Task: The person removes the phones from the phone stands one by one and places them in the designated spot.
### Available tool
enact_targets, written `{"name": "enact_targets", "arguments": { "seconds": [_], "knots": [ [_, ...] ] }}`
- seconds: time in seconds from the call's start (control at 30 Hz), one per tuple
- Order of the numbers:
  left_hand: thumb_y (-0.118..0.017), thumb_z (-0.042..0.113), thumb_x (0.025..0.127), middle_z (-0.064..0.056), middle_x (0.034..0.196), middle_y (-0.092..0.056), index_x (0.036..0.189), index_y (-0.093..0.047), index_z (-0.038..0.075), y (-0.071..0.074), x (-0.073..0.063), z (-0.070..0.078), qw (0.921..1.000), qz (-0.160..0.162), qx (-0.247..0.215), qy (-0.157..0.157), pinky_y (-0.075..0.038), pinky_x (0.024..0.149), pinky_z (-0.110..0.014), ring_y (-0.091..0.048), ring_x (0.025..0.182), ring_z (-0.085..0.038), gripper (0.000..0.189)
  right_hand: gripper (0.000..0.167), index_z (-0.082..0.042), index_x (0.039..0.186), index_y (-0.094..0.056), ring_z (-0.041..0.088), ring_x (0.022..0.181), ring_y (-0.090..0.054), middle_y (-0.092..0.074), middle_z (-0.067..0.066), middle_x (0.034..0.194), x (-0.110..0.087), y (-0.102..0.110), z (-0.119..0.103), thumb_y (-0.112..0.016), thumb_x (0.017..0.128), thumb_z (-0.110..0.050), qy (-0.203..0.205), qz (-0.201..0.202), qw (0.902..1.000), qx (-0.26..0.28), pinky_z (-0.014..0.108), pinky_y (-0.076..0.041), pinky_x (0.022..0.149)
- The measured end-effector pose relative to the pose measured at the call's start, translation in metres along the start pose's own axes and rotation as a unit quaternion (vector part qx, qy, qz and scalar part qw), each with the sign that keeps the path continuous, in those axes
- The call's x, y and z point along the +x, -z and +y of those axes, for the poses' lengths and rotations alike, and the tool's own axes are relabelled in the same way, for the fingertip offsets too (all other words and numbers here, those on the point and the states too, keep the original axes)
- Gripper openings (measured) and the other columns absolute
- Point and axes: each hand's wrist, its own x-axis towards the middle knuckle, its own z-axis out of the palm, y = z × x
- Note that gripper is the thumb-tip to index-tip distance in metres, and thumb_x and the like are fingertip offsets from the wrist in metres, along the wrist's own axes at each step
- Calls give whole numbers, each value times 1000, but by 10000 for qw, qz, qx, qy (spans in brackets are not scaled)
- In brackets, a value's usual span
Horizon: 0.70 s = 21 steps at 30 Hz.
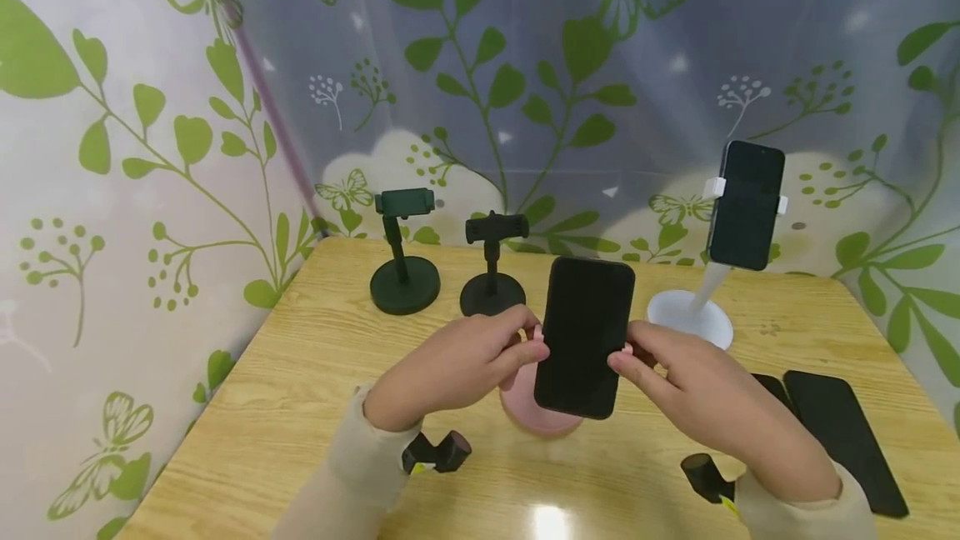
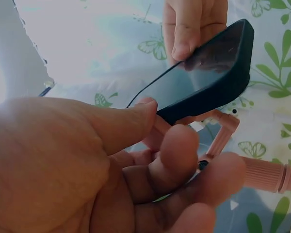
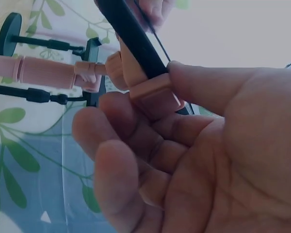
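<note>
A black phone (image 1: 584,336) stands tilted upright in the clamp of a pink phone stand (image 1: 538,408), its round base on the table. My left hand (image 1: 467,359) pinches the clamp's end at the phone's left edge, its thumb against the phone's side. At the opposite edge my right hand (image 1: 697,377) grips the other clamp end (image 3: 155,94) between thumb and curled fingers. The right wrist view shows that pink end hooked over the phone's edge. Behind the phone, the stand's pink stem (image 2: 264,174) appears in the left wrist view.
Behind stand a dark green phone stand (image 1: 405,283) and a black one (image 1: 492,294). At the back right a white stand (image 1: 690,319) holds another phone (image 1: 747,205). Dark phones (image 1: 843,440) lie flat on the wooden table (image 1: 285,407) by my right forearm. A patterned curtain (image 1: 480,107) hangs behind.
</note>
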Motion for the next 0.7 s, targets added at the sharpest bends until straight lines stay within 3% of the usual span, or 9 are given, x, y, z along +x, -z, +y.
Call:
{"name": "enact_targets", "arguments": {
  "seconds": [0.23,0.53,0.7],
  "knots": [
    [-49,44,110,9,72,-62,110,-56,23,-2,1,2,9999,71,-122,-14,-49,61,-28,-58,60,-8,23,21,-22,97,-55,5,71,-51,-52,-11,82,3,2,4,-52,109,-39,-66,-182,9998,37,30,-41,68],
    [-52,44,108,8,71,-61,109,-56,24,-2,-1,3,9999,76,-141,-3,-47,58,-28,-58,60,-8,21,9,-25,104,-61,4,79,-55,-63,-16,94,5,0,6,-57,108,-33,183,22,9997,146,30,-44,68],
    [-50,46,109,8,72,-62,112,-57,23,-4,1,1,9998,143,-163,-26,-48,58,-28,-59,60,-8,25,12,-22,108,-62,6,77,-55,-63,-13,93,5,0,6,-57,108,-32,60,107,9995,287,29,-44,65]
  ]
}}
